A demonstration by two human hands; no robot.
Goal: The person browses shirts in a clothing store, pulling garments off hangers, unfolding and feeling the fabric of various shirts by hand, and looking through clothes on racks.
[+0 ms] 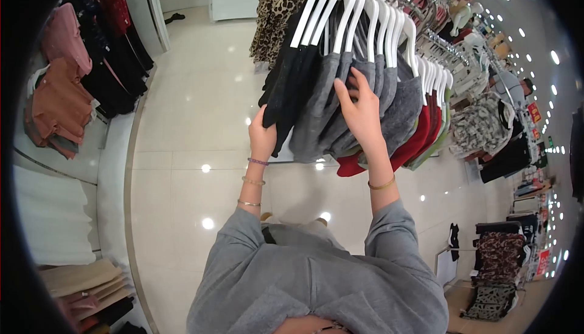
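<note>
My left hand (pixel 261 138) is closed on the edge of a black garment (pixel 286 82) at the left end of a hanging row. My right hand (pixel 361 106) lies against several grey garments (pixel 317 112) in the same row, thumb and fingers apart. White hangers (pixel 345 21) carry these clothes side by side. Just right of the grey pieces hang red garments (pixel 420 142) and a green one (pixel 433 153). The lower part of some grey garments is hidden behind my right hand and forearm.
A leopard-print garment (pixel 280 15) hangs beyond the black ones. More clothes, including a rust-coloured top (pixel 64 100), line the left wall. Racks with a patterned top (pixel 483 124) run along the right, where a person (pixel 511 86) is partly visible. Shiny tiled floor (pixel 182 121) lies below.
</note>
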